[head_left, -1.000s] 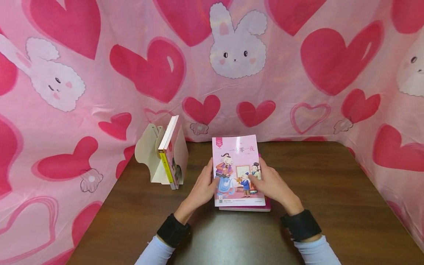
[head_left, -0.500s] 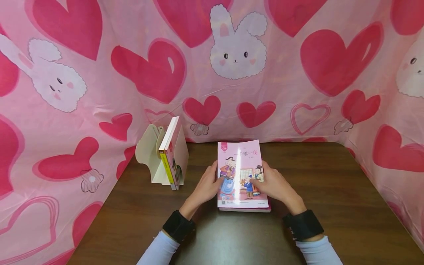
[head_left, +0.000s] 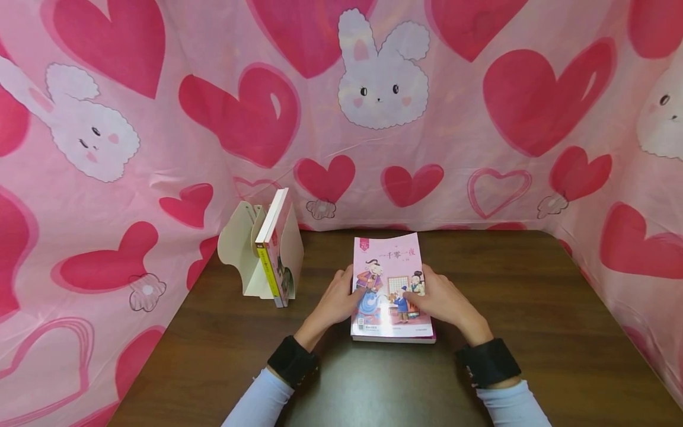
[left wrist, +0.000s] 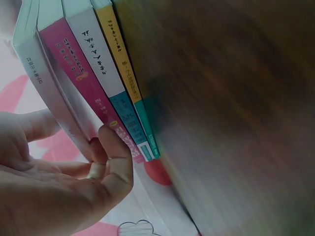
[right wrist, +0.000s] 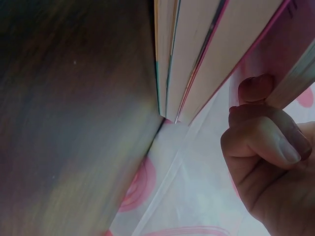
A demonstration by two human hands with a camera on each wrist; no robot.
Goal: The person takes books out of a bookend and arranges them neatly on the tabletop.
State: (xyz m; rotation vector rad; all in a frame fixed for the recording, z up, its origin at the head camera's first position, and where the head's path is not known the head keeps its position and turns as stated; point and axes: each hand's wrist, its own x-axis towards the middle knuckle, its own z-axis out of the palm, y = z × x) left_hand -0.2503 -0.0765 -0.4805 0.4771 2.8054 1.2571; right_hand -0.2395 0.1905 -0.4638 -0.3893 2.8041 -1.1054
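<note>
A pink storybook with cartoon figures on its cover lies between both hands, over a stack of books. My left hand grips its left edge, thumb on the cover and fingers underneath. On the opposite edge my right hand holds it the same way. The left wrist view shows a wedge-shaped gap between this book and the magenta book below. Under that come a white-and-teal book and a yellow-and-green book against the table. In the right wrist view, right fingers curl at the held book's underside.
To the left, a cream book holder stands on the brown wooden table. Upright books, one with a yellow spine, lean in its right part. Pink heart-and-rabbit fabric surrounds the table's back and sides.
The pink storybook has moved toward the person and slightly right, lining up more closely over the stack. Both hands have gone with it, keeping their hold. The book holder stays put.
</note>
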